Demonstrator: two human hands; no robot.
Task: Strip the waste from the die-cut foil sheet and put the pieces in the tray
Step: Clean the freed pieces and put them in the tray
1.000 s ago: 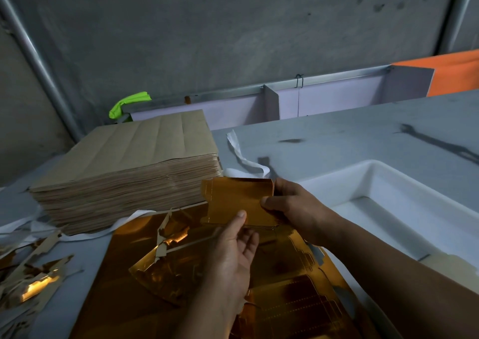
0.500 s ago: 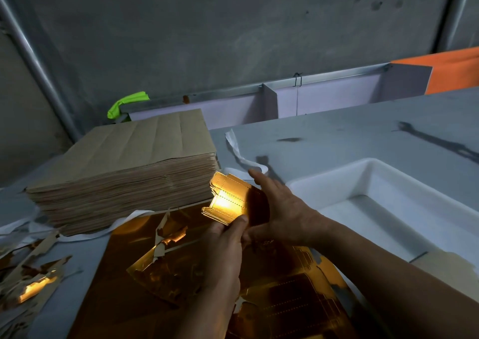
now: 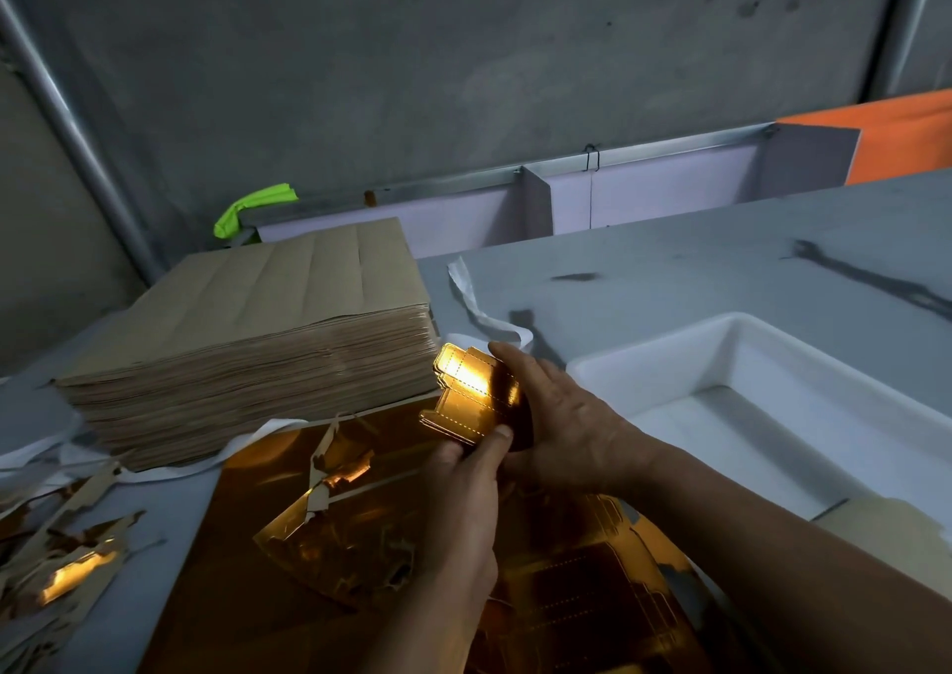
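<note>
Since a second ago we have turned the gold pieces [image 3: 471, 395] up on their edge, so they now catch the light; our right hand [image 3: 564, 416] has slid round their far side, with one finger over the top; our left hand [image 3: 463, 472] pinches the near corner, its thumb on the front; both hands grip the little stack, and it sits in the air above the far edge of the foil sheet [image 3: 242, 544], which lies flat on the grey table [image 3: 669, 261]; the white tray [image 3: 654, 343] is just to the right of our hands, not touching them; a torn bit of waste [image 3: 329, 498] lies on the sheet; more scraps [image 3: 67, 565] lie at the left; a tall pile of brown sheets [image 3: 242, 323] stands behind.
</note>
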